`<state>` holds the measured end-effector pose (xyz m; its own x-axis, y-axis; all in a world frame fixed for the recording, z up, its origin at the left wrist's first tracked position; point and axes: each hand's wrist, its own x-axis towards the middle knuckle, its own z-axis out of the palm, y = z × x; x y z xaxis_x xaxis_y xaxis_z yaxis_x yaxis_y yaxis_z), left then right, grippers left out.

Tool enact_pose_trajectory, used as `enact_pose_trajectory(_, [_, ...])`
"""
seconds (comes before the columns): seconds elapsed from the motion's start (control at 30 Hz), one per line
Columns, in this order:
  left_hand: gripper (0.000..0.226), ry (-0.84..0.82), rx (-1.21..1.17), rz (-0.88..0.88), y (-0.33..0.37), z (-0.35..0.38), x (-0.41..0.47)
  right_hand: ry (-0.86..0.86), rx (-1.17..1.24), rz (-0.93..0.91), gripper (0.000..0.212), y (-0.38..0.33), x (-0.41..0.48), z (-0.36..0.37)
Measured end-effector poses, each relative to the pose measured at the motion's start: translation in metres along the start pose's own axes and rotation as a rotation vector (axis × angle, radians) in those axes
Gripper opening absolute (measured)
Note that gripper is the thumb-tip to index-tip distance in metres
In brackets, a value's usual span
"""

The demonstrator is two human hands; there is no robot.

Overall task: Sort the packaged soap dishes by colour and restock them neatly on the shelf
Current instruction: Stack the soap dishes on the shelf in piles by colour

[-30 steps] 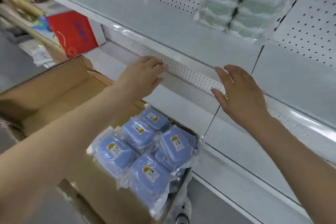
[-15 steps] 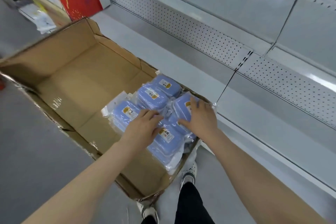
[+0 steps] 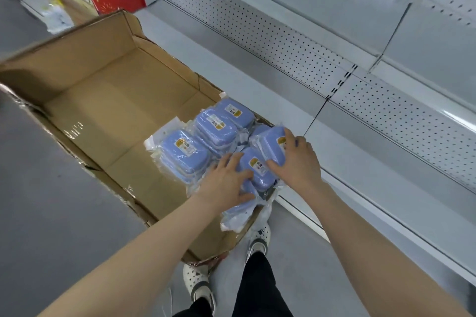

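In the box [image 3: 103,100], left hand [image 3: 226,177] grips one soap dish [image 3: 257,165], right hand [image 3: 296,159] seemingly another

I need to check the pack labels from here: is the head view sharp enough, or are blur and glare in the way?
Head view: the blue soap dish packs, the left hand and the right hand are fairly sharp, though the labels are too small to read; the top corners smear with blur; glare streaks the shelf edge strip; the wide lens bows the shelf lines.
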<state>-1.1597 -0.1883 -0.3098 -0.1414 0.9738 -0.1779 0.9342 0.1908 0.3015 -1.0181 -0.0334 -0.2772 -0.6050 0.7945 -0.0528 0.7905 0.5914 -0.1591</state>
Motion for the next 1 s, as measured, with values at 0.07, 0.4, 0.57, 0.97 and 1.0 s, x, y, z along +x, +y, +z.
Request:
enact_pose_trajectory(0.07, [0.039,0.02,-0.049,0.037,0.001,0.001,0.002,-0.002,0.008,0.011,0.095,0.003,-0.006,0.001])
enact_pose_trajectory(0.4, [0.058,0.045,0.042,-0.217,0.015,0.003,-0.025,-0.068,-0.001,-0.056,0.095,-0.002,-0.002,0.012])
enact_pose_trajectory(0.57, [0.083,0.103,0.04,-0.563,0.036,0.0,-0.021,-0.101,-0.106,-0.208,0.092,0.001,0.016,0.018])
enact_pose_trajectory(0.97, [0.102,0.009,-0.106,-0.877,0.071,0.002,0.006,-0.169,-0.077,-0.364,0.091,0.038,0.032,0.009])
enact_pose_trajectory(1.0, [0.098,-0.005,-0.076,-0.844,0.072,-0.003,0.004,-0.157,-0.062,-0.358,0.091,0.042,0.032,0.002])
